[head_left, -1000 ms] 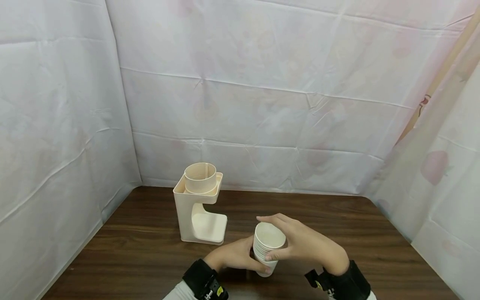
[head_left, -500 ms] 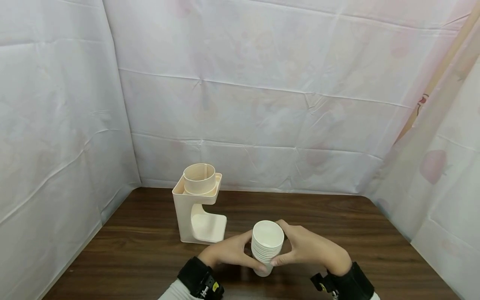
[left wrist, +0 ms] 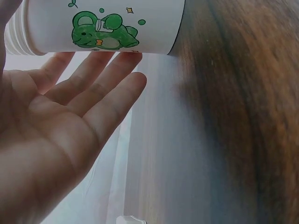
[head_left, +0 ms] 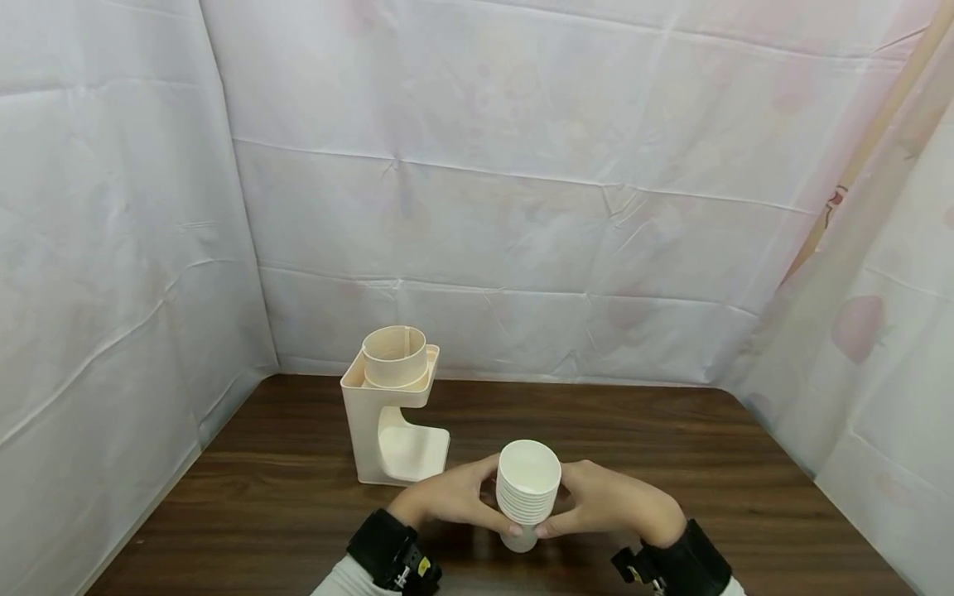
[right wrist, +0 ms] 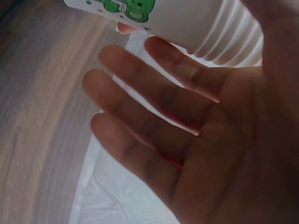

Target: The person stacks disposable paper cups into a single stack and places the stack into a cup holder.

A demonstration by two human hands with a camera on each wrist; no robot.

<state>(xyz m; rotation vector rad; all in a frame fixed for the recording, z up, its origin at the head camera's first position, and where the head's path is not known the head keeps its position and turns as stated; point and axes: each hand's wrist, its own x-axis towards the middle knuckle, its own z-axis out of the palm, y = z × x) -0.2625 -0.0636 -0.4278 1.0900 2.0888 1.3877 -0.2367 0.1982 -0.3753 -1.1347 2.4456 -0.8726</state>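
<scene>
A nested stack of white paper cups point(head_left: 528, 480) stands nearly upright at the front of the table, mouth up, its many rims showing as ridges. My left hand point(head_left: 453, 497) holds it from the left, thumb across the front and fingers behind. From the right, my right hand point(head_left: 614, 501) holds it too, with its thumb low on the front. A green cartoon animal is printed on the lowest cup point(left wrist: 154, 23) in the left wrist view, its base close to the wood. In the right wrist view, the lower fingers point(right wrist: 140, 121) spread away from the stack point(right wrist: 187, 28).
A cream plastic stand point(head_left: 361, 422) with a flat foot and an open round cylinder point(head_left: 395, 358) on top stands left of the hands, close to the left one. The dark wooden table point(head_left: 633, 422) is bounded by white cloth point(head_left: 484, 207) behind and at both sides.
My right hand has moved from over the rim down to the stack's right side, its thumb lower. The stack has shifted slightly left and now stands straighter. The stand has stayed put.
</scene>
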